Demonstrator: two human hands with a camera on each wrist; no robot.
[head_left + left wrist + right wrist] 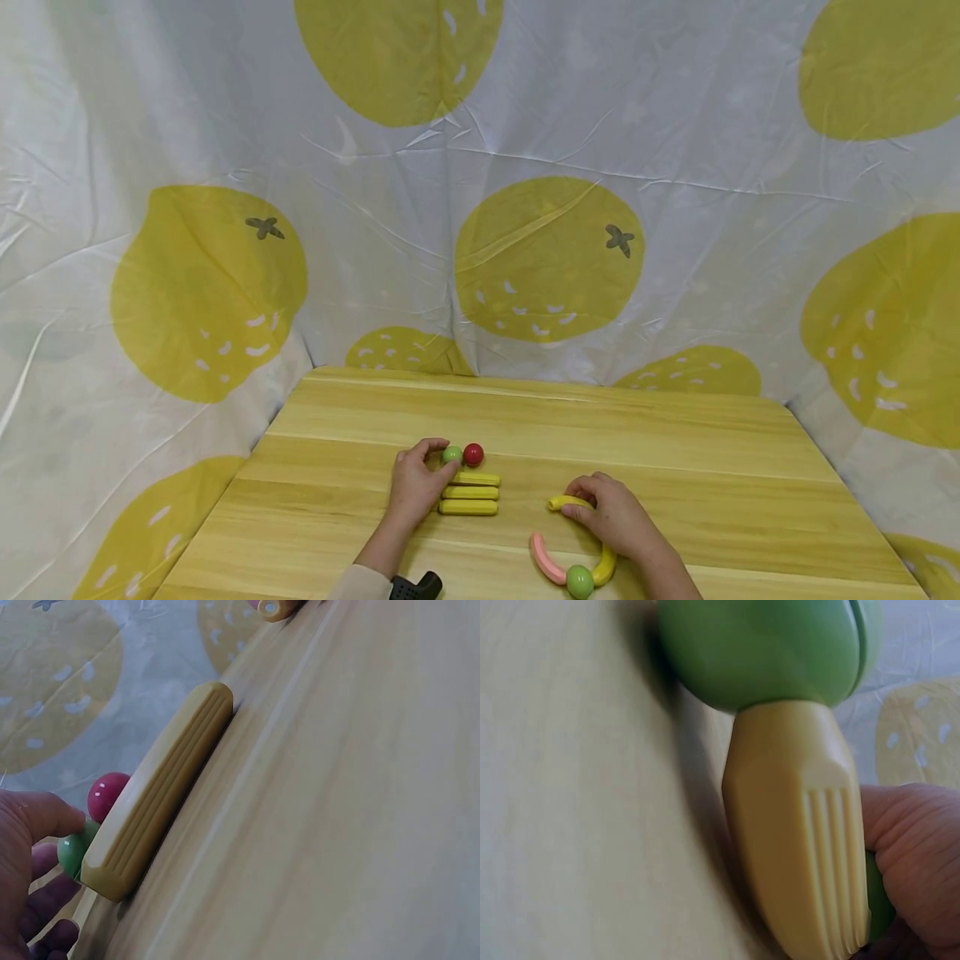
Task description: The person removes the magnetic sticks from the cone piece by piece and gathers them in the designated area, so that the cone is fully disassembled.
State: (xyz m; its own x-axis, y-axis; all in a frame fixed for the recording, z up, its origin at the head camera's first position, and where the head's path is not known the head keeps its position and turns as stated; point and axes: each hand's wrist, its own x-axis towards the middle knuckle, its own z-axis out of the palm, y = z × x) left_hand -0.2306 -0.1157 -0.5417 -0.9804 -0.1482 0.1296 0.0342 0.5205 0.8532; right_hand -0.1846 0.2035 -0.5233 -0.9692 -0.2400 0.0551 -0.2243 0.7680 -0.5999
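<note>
Ring (604, 553), part-built, lies on the table (712, 500) nearest the person, with a green ball (580, 582) between a pink curve (545, 562) and a yellow curve (603, 572); just beyond, the right hand (618, 517) grips a far yellow curve (568, 502), hiding its join, so fitting that piece seems the step in hand. Farther off, past three bars (468, 507), the left hand (418, 483) pinches another green ball (452, 455) beside a red ball (473, 454), and the next move likely calls for steadying the ring and carrying that ball to the gap by the pink end.
</note>
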